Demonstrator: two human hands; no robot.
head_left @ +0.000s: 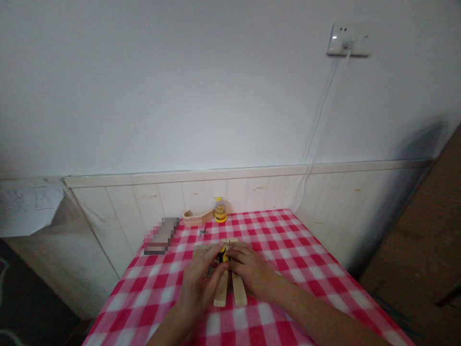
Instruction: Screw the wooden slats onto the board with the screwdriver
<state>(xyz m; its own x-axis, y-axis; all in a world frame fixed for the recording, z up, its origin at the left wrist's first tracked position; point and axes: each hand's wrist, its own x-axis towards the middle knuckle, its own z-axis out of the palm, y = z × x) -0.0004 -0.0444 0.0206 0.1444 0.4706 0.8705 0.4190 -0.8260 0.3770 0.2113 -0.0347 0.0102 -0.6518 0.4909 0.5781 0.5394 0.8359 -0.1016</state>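
Note:
A small yellow-and-black screwdriver is pinched between the thumb and fingers of my left hand. Its tip is hidden by the fingers. Below it lies a light wooden assembly, with two slats pointing toward me and a crosspiece at the far end. My right hand is closed over the assembly's right side, its fingertips close beside the screwdriver. Both hands cover the middle of the wood. Some small metal hardware shows faintly near my left thumb.
Farther back on the red-and-white checked tablecloth are a clear-domed yellow container, a curved wooden piece and a few small dark screws or bits. A blurred-out flat object lies left. The wall socket has a hanging cable.

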